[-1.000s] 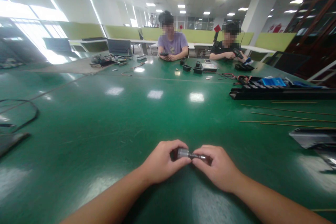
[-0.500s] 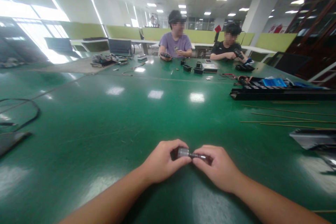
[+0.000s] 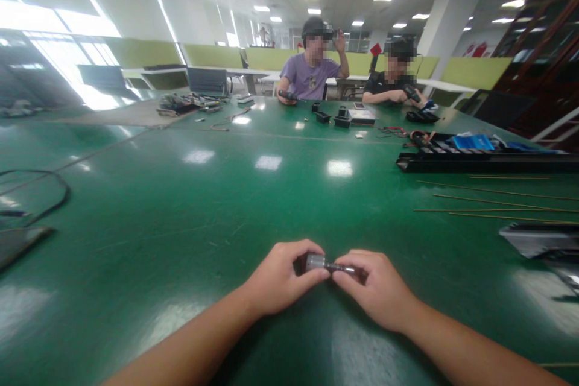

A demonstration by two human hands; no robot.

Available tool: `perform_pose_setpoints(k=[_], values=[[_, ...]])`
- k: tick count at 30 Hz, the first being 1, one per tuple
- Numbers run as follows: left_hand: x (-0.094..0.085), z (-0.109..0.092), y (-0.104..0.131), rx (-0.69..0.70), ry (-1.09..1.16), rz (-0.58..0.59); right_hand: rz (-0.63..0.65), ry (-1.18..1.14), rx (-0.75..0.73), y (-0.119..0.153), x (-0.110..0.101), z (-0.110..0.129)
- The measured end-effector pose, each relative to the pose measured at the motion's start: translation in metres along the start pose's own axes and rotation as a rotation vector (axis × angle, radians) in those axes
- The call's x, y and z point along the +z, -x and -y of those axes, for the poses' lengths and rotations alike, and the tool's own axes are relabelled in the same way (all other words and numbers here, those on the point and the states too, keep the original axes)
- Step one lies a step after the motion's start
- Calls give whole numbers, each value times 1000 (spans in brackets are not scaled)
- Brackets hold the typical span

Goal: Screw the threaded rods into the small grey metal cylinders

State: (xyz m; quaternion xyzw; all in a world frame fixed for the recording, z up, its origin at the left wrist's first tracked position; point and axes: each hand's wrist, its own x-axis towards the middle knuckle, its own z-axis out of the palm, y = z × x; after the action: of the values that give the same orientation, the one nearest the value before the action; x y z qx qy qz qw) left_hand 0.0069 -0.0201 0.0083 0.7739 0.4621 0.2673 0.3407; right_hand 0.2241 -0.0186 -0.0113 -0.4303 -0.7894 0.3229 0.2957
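Note:
Close to the table's near side, my left hand (image 3: 283, 282) is closed around a short grey metal cylinder (image 3: 315, 262), its thumb and fingers on either side. My right hand (image 3: 380, 291) pinches a thinner dark rod-like piece (image 3: 341, 268) with a shiny part, lying in line with the cylinder. The two pieces meet between my fingertips; whether they are one part or two I cannot tell. My fingers and palms hide their outer ends. Both hands rest low over the green tabletop (image 3: 253, 205).
Thin yellowish rods (image 3: 479, 210) and a long black channel (image 3: 488, 163) lie on the right. A black cable (image 3: 66, 193) curves at the left. Across the table sit two people, with small black boxes (image 3: 342, 121) before them; one holds a power drill (image 3: 411, 93).
My hands and the held pieces look unmoved. Across the table, the person in purple has raised one hand beside the head and shifted slightly right.

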Motion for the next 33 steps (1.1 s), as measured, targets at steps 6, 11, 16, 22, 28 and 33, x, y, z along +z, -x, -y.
perform_pose_setpoints(k=[6,11,16,22,28,33], values=[[1,1,-1,1,14,-6,2,-3,-2,1,-1,-1],[2,1,-1,1,22,-2,7,-6,-6,1,-1,-2],[1,0,-1,2,21,-1,4,-10,-10,1,-1,-2],[-1,0,-1,3,14,-5,-8,-12,-5,0,-1,-1],[-1,0,-1,4,19,-7,-18,4,-16,0,-2,0],[-1,1,-1,-11,23,-14,-33,-23,9,1,-2,-1]])
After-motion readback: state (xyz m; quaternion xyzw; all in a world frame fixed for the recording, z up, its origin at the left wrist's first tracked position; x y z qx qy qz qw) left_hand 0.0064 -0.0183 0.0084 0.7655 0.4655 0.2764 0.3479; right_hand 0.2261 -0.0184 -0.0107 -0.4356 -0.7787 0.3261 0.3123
